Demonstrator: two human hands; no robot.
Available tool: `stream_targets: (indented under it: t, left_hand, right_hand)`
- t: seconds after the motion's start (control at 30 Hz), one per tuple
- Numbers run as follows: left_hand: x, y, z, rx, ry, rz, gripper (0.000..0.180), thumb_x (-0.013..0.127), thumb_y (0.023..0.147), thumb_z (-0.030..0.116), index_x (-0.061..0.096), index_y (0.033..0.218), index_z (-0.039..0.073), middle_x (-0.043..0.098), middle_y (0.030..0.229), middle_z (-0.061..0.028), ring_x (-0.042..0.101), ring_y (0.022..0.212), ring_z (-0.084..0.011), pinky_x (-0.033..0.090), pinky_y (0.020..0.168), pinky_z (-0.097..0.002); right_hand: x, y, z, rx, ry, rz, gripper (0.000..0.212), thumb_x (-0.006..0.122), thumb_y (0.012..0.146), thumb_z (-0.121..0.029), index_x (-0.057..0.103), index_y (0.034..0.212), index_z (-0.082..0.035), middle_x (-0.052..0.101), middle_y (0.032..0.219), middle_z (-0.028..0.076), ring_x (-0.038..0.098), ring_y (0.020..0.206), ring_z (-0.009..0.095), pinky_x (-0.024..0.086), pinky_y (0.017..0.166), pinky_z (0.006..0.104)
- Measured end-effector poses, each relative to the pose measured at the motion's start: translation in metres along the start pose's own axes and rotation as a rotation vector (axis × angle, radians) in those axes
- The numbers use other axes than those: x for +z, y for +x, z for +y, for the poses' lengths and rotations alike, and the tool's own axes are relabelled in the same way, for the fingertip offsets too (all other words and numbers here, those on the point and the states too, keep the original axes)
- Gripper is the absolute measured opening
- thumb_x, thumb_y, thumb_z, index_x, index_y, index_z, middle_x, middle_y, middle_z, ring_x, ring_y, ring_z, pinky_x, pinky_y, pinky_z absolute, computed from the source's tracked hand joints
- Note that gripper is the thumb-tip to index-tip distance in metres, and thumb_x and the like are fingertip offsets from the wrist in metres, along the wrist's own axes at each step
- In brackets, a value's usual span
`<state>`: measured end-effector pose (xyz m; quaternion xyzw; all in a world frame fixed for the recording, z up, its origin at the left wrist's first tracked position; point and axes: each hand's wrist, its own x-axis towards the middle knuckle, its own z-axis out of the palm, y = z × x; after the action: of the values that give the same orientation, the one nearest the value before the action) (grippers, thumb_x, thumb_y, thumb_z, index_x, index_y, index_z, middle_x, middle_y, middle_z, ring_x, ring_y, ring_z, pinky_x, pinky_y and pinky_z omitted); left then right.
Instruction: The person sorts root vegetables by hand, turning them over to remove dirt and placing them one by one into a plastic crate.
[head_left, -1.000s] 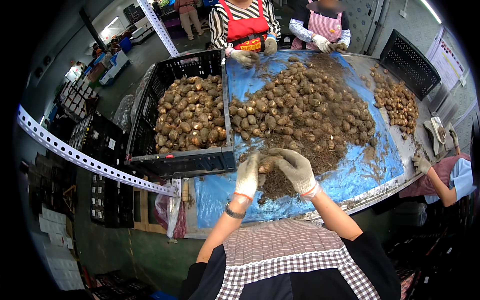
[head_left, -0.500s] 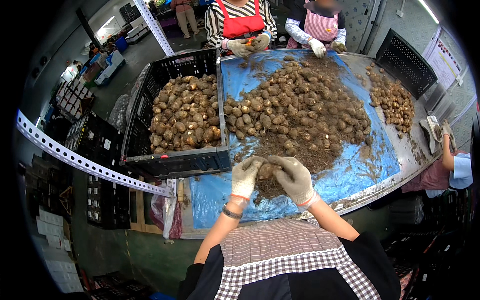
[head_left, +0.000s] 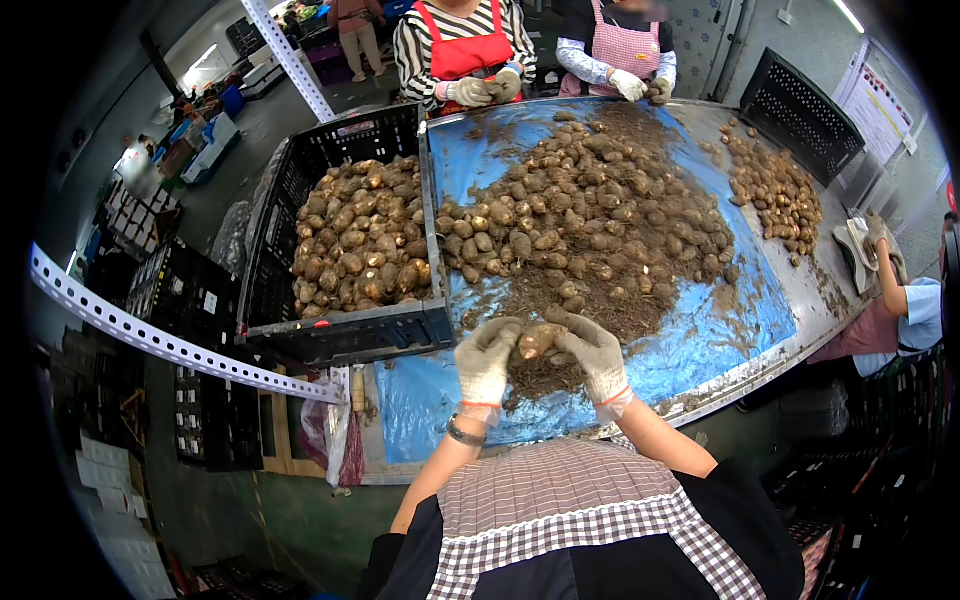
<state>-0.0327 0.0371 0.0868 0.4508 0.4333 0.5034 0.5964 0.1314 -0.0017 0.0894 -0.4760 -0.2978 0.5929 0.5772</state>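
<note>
Between my two gloved hands, over the near edge of the soil heap, is a brown, hairy-skinned taro (head_left: 539, 342) with a pale patch. My right hand (head_left: 594, 360) pinches its right end between thumb and fingers. My left hand (head_left: 486, 360) has its fingers curled against the left end. Both gloves are whitish and dirt-stained. Just beyond lies a wide pile of taros (head_left: 610, 205) with loose soil and root fibres on a blue plastic sheet (head_left: 420, 400). To the left, a black crate (head_left: 365, 338) holds many more taros (head_left: 360, 230).
A white perforated post (head_left: 180, 362) crosses the left side. Across the table stand two people in aprons (head_left: 470, 50); another person's gloved hand (head_left: 876, 232) is at the far right. A smaller taro pile (head_left: 775, 190) and an upright black crate (head_left: 800, 115) are at the back right.
The taro has turned between my hands and shows more of its pale side. My hands are slightly farther apart. The whole view has shifted a little.
</note>
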Motion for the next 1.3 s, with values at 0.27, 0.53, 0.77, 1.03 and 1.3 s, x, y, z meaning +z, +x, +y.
stream_targets:
  t: [0.27,0.53,0.77,1.03,1.3]
  left_hand:
    - [-0.023,0.003,-0.034,-0.32,0.1,0.182,0.018,0.07,0.085,0.011,0.068,0.089,-0.006,0.062,0.063,-0.0053,0.047,0.04,-0.0081,0.035,0.037,-0.0232]
    - [-0.067,-0.019,-0.092,-0.285,0.084,0.172,0.026,0.064,0.087,0.006,0.064,0.112,-0.002,0.065,0.084,-0.0067,0.057,0.063,-0.0109,0.047,0.055,-0.025]
    - [-0.046,-0.023,-0.096,-0.412,0.106,-0.046,0.025,0.062,0.089,0.01,0.064,0.112,0.0,0.067,0.085,-0.005,0.06,0.065,-0.0097,0.047,0.056,-0.023]
    - [-0.052,-0.034,-0.08,-0.416,0.099,-0.06,0.024,0.059,0.092,0.011,0.065,0.112,-0.001,0.067,0.083,-0.0062,0.061,0.066,-0.0114,0.047,0.057,-0.0244]
    - [-0.061,-0.031,-0.099,-0.501,0.146,-0.044,0.023,0.06,0.091,0.013,0.067,0.11,0.003,0.068,0.086,-0.0067,0.061,0.066,-0.0111,0.049,0.058,-0.0248]
  right_hand:
    - [-0.1,0.023,0.042,0.165,0.263,0.304,0.027,0.061,0.09,-0.008,0.062,0.115,0.001,0.069,0.102,0.013,0.066,0.074,0.017,0.057,0.063,0.0228]
    - [-0.278,0.044,-0.011,-0.465,0.561,0.646,0.031,0.062,0.09,-0.014,0.06,0.119,-0.003,0.066,0.09,0.007,0.065,0.078,0.016,0.057,0.068,0.0283]
    - [-0.209,0.099,0.013,-0.241,-1.478,0.628,0.031,0.066,0.078,-0.028,0.069,0.105,-0.013,0.069,0.098,0.008,0.064,0.096,0.027,0.05,0.085,0.0362]
    - [-0.204,0.131,0.028,-0.369,-1.387,0.745,0.025,0.063,0.08,-0.03,0.071,0.097,-0.014,0.067,0.097,0.017,0.063,0.092,0.033,0.049,0.084,0.0391]
    - [-0.127,0.062,-0.011,-0.038,0.736,0.154,0.018,0.054,0.092,0.0,0.053,0.11,0.003,0.061,0.099,0.015,0.064,0.089,0.026,0.053,0.064,0.0275]
